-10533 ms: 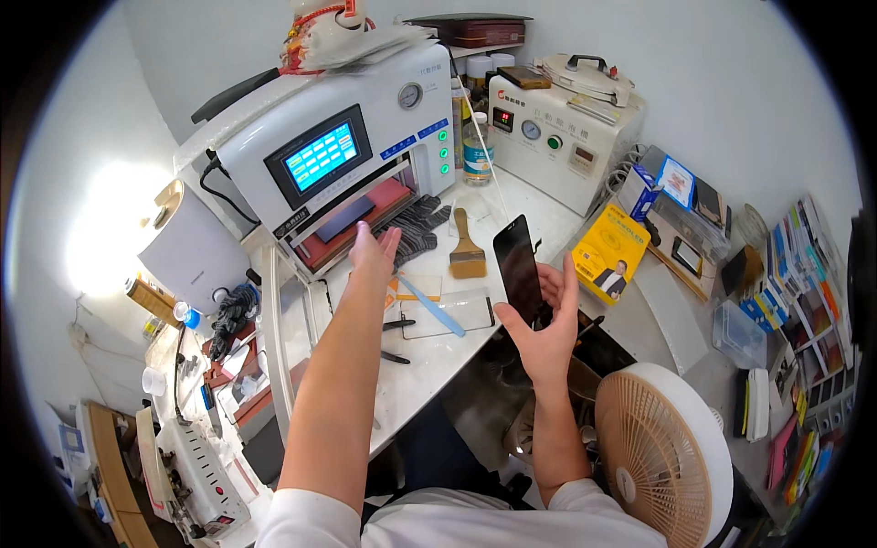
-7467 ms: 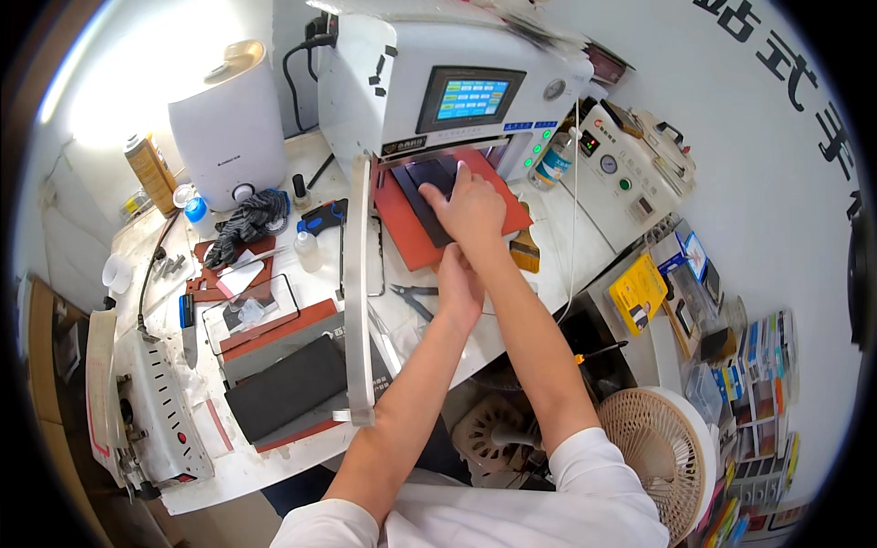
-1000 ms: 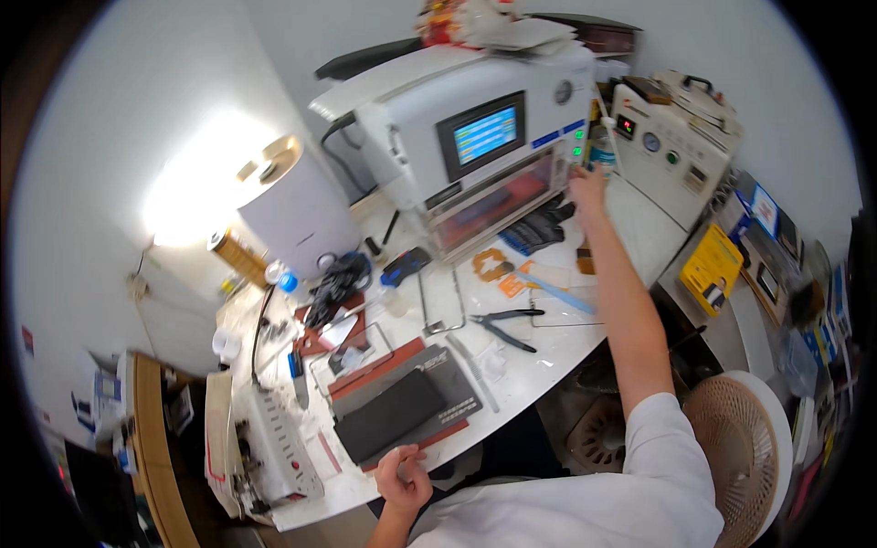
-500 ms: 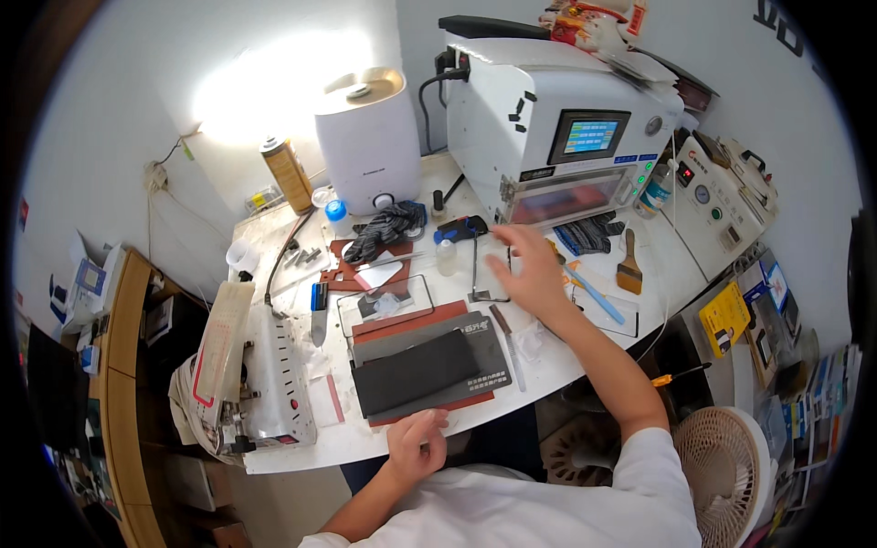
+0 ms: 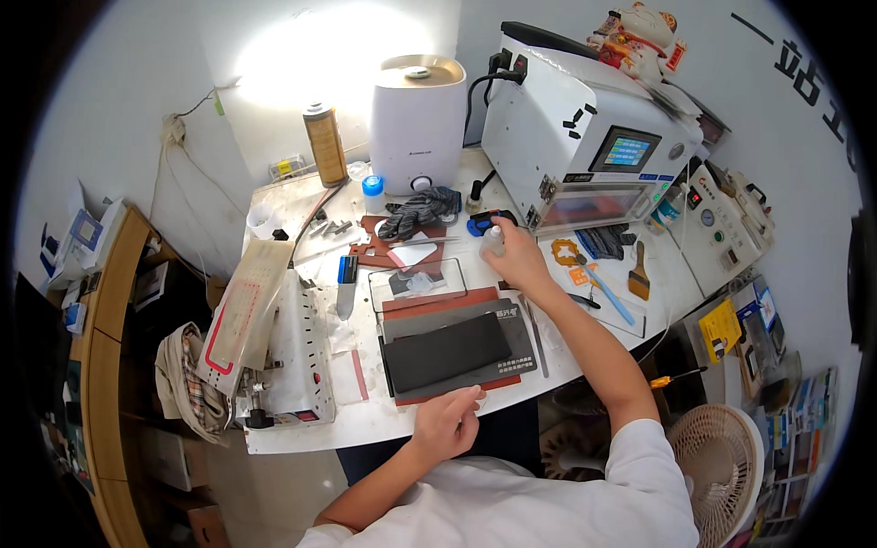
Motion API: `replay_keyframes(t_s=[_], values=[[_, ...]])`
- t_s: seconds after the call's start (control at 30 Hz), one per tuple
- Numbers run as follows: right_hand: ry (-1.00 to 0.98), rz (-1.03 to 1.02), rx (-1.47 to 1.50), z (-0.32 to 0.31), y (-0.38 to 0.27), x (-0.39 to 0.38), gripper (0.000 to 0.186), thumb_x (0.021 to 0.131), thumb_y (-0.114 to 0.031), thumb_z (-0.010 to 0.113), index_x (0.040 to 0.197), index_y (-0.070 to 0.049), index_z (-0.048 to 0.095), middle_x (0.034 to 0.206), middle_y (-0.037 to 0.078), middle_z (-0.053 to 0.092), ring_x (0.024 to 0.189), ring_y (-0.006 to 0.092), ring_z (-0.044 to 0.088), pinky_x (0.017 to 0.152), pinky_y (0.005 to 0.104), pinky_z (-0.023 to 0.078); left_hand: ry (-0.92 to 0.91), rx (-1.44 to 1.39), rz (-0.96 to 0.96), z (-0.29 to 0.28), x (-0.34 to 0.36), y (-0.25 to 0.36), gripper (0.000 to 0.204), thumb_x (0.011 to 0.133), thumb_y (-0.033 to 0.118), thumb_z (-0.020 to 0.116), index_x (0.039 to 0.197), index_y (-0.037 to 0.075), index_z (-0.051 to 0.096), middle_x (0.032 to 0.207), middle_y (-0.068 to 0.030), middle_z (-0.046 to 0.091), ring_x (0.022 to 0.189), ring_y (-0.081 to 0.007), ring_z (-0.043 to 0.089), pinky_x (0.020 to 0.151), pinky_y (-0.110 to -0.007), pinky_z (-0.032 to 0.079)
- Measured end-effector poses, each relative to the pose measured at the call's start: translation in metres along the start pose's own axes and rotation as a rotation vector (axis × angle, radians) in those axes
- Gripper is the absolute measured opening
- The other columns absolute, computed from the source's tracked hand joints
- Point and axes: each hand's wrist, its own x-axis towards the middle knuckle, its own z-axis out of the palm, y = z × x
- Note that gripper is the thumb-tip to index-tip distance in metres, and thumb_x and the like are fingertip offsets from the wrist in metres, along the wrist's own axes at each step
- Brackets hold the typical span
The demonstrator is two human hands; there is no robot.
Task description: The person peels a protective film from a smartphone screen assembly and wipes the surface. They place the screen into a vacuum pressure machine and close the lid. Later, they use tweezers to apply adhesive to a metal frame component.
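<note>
Right hand [image 5: 517, 258] is out over the back of the white bench [image 5: 384, 422], fingers curled round a small clear bottle [image 5: 493, 239] with a pale cap; the grip looks closed, though the fingertips are hidden behind the bottle. Half a second ago this hand lay spread and flat nearer the middle of the bench with nothing in it; a second ago it was up at the white machine [image 5: 585, 137]. So the reach has moved from machine to bottle, which I judge opens a wetting or cleaning step.

Left hand [image 5: 445, 422] rests loosely curled on the near bench edge, just below the dark mat [image 5: 448, 352], holding nothing that I can see; its place matches half a second ago.

The bottle stands just beside the blue tool [image 5: 479, 225] and the grey gloves [image 5: 422, 208]. A glass panel with a black border [image 5: 417, 281] lies between bottle and mat, untouched.
</note>
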Motion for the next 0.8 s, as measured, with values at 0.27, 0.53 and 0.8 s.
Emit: replay_keyframes(t_s=[0.27, 0.53, 0.8], values=[[0.138, -0.379, -0.038, -0.024, -0.057, -0.009, 0.049, 0.085, -0.014, 0.069, 0.132, -0.012, 0.054, 0.098, 0.011, 0.067, 0.084, 0.0267, 0.066, 0.073, 0.0360, 0.052, 0.012, -0.004, -0.027, -0.004, 0.002, 0.001, 0.054, 0.077, -0.015, 0.057, 0.129, -0.003, 0.051, 0.094, -0.0147, 0.070, 0.066, -0.0210, 0.068, 0.059, -0.030, 0.056], [-0.199, -0.150, -0.363, 0.040, -0.098, 0.077, 0.022, 0.086, -0.014, 0.064, 0.107, -0.010, 0.066, 0.097, 0.012, 0.070, 0.087, 0.0314, 0.069, 0.072, 0.0432, 0.055, 0.017, 0.040, -0.067, 0.000, 0.001, -0.001, 0.054, 0.078, -0.011, 0.061, 0.130, 0.000, 0.054, 0.098, -0.0100, 0.071, 0.064, -0.0195, 0.065, 0.056, -0.030, 0.053], [0.141, -0.234, -0.239, 0.015, -0.098, 0.110, 0.019, 0.085, -0.011, 0.059, 0.102, -0.011, 0.066, 0.098, 0.013, 0.068, 0.085, 0.0348, 0.068, 0.075, 0.0462, 0.056, -0.005, 0.033, -0.091, -0.007, 0.003, 0.000, 0.054, 0.078, -0.015, 0.057, 0.130, -0.002, 0.049, 0.091, -0.0129, 0.070, 0.065, -0.0215, 0.067, 0.057, -0.031, 0.055]])
